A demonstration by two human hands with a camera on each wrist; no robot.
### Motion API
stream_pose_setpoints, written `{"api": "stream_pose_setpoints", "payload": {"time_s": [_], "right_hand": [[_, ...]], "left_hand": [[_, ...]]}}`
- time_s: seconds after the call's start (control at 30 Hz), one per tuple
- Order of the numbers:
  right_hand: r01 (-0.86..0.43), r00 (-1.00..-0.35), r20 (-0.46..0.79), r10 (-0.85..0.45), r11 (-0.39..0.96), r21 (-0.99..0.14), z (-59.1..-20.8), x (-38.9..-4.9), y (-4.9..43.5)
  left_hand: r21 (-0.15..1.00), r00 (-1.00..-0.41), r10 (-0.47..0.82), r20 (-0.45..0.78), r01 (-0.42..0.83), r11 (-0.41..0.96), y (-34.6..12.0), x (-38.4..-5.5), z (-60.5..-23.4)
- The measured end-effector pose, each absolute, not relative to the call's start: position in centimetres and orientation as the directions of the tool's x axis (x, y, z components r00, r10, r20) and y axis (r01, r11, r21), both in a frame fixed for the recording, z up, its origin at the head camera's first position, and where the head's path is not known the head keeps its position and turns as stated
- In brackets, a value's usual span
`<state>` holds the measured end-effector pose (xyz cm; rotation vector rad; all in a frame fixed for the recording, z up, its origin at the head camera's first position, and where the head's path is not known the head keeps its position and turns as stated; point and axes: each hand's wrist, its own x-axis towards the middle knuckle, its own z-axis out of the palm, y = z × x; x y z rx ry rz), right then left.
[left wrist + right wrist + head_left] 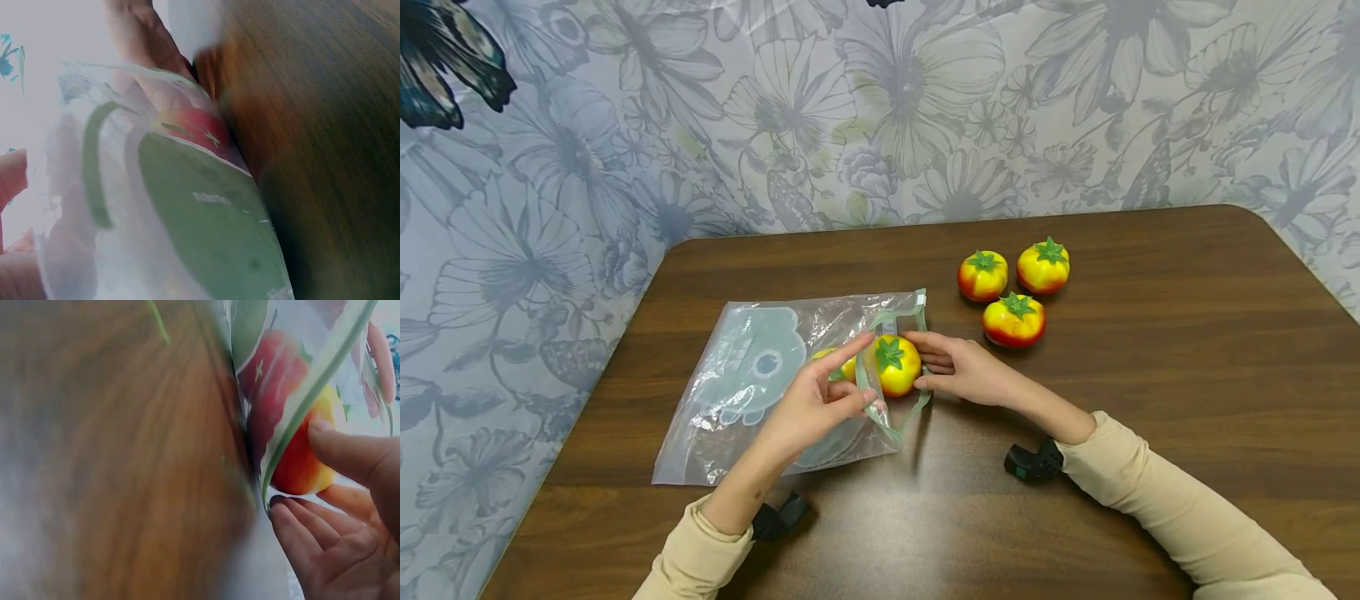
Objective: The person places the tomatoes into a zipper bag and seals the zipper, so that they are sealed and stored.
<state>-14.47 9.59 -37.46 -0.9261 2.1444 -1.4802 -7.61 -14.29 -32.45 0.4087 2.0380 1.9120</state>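
A clear plastic bag (692,454) with a pale green print lies on the table, its green-edged mouth facing right. One yellow-and-red toy tomato (898,367) sits in the mouth; another toy tomato (849,368) lies deeper inside, partly covered by my left hand (808,408). That hand holds the upper edge of the mouth, index finger stretched along the plastic. My right hand (970,371) is at the mouth from the right. In the right wrist view its thumb (350,447) touches the nearer tomato, and the other fingers extend below it, beside the bag's rim.
Three more toy tomatoes stand close together behind my right hand: a left one (982,276), a right one (1043,267) and a front one (1014,321). The brown wooden table (1187,333) ends at a flower-patterned backdrop (925,108).
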Motion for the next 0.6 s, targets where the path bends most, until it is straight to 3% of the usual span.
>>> {"api": "stream_pose_setpoints", "payload": {"time_s": [0.27,0.6], "right_hand": [[-0.29,-0.791,0.098,-0.605,0.229,-0.929,-37.5,-14.2,9.1],[-0.29,-0.839,0.119,-0.53,0.251,-0.924,-37.7,-13.7,8.3]], "left_hand": [[0.998,-0.912,0.41,-0.032,-0.01,0.058,-14.3,-7.7,-32.4],[0.997,-0.909,0.415,-0.023,0.008,0.073,-14.3,-7.7,-32.5]]}}
